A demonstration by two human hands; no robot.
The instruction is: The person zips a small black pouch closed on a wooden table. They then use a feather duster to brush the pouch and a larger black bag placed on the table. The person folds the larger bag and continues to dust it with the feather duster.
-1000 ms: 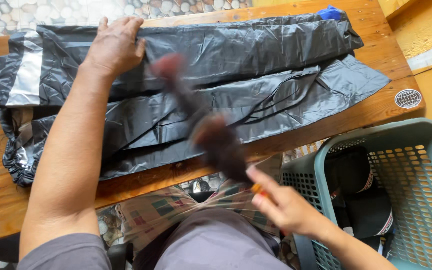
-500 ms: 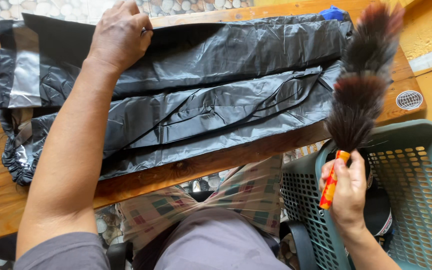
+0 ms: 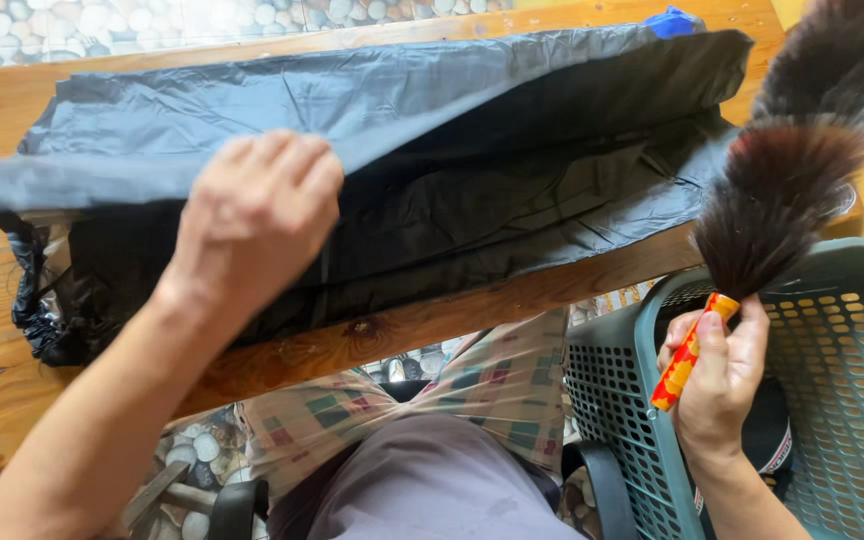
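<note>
The right hand has its grip closed around the orange-and-yellow handle of a feather duster, with the thumb lying along the handle. The duster stands nearly upright, its dark brown plume rising past the right end of the tabletop toward the upper right corner of the view. The left hand pinches a fold of the black plastic bag, fingers curled over the sheet and lifting that part clear of the wood. The bag lies spread lengthwise over most of the tabletop, from the left end to the right end, its lower layers crumpled near the left front edge. A small blue object shows at the far right corner, partly hidden by the bag. A teal perforated basket stands just beside the right end of the tabletop, below the right hand.
</note>
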